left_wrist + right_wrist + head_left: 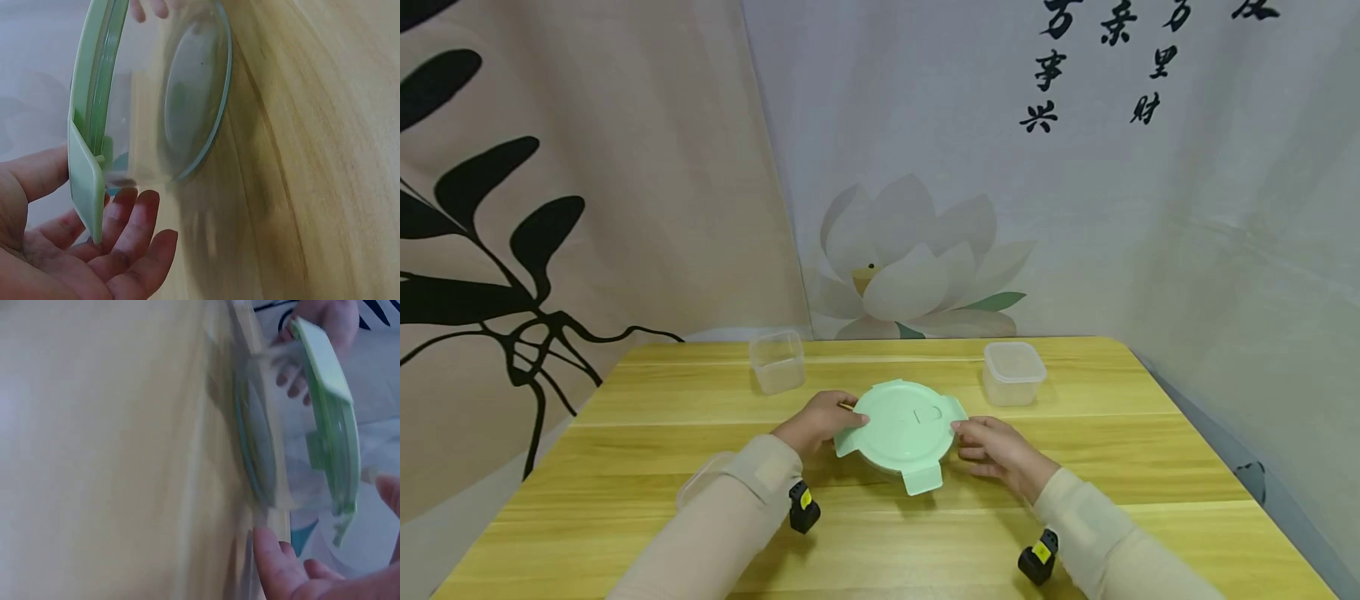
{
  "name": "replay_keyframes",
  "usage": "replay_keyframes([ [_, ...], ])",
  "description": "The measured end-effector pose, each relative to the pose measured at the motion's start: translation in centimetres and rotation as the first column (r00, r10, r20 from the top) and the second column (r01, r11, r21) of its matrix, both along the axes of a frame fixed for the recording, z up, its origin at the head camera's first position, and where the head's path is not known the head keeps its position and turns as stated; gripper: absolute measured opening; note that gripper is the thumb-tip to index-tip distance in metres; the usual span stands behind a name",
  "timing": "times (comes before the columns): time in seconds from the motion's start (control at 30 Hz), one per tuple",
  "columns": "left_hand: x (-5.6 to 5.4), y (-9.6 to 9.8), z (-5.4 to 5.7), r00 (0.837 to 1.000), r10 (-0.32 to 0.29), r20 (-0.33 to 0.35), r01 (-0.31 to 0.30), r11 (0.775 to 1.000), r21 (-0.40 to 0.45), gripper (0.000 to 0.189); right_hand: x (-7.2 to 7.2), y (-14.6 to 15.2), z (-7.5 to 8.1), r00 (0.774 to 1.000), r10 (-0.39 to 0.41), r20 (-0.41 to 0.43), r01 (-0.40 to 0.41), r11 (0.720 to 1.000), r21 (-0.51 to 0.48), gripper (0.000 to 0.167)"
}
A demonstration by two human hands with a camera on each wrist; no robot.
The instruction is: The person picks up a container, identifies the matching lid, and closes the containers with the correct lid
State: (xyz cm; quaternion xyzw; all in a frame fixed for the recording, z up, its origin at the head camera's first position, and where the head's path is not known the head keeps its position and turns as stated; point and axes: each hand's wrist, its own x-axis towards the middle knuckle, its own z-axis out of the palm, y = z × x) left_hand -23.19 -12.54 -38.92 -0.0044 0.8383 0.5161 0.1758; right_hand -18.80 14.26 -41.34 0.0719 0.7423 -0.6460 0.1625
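Note:
A round glass food container (187, 94) with a pale green snap lid (904, 425) is between my two hands, its side flaps sticking outward. My left hand (826, 421) holds it at the left flap, thumb over the lid and the other fingers curled below. In the left wrist view those fingers (140, 219) come close to the clear glass wall. On the opposite side is my right hand (1003, 450), its fingertips right at the lid's right flap. Seen from the right wrist, the thumb and forefinger (275, 559) are spread apart beside the container.
On the wooden table (880, 558), a clear square box (777, 362) stands at the back left. A translucent lidded box (1015, 375) is at the back right. Another clear plastic piece (700, 482) lies partly hidden by my left sleeve. A printed curtain (1075, 250) hangs behind the table.

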Motion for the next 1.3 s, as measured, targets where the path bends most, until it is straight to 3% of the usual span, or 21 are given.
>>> replay_keyframes([
  [0.27, -0.8, -0.2, 0.0, 0.997, -0.073, 0.010, 0.073, 0.997, -0.012, 0.045, -2.1, 0.2, 0.7, 0.998, 0.056, 0.015, -0.056, 0.998, 0.002, 0.047],
  [0.47, -1.5, -0.3, -0.1, 0.995, -0.100, 0.014, 0.100, 0.995, -0.022, 0.042, -3.1, 0.0, 0.5, 0.996, 0.089, 0.025, -0.090, 0.994, 0.065, 0.054],
  [0.63, -1.8, -0.5, -0.3, 0.993, -0.116, 0.025, 0.116, 0.993, -0.007, 0.043, -3.6, -0.2, 0.3, 0.992, 0.118, 0.037, -0.120, 0.991, 0.059, 0.049],
  [0.8, -1.9, -0.5, -0.5, 0.993, -0.114, 0.034, 0.114, 0.993, 0.026, 0.046, -4.2, -0.2, 0.2, 0.988, 0.150, 0.047, -0.152, 0.987, 0.046, 0.048],
  [1.03, -1.8, -0.3, -0.5, 0.994, -0.107, 0.031, 0.105, 0.993, 0.052, 0.049, -4.8, -0.2, 0.6, 0.983, 0.178, 0.047, -0.182, 0.977, 0.107, 0.046],
  [1.3, -2.0, -0.2, -0.8, 0.998, -0.055, 0.008, 0.055, 0.998, 0.009, 0.052, -4.8, -0.1, 0.8, 0.979, 0.195, 0.056, -0.201, 0.967, 0.159, 0.044],
])
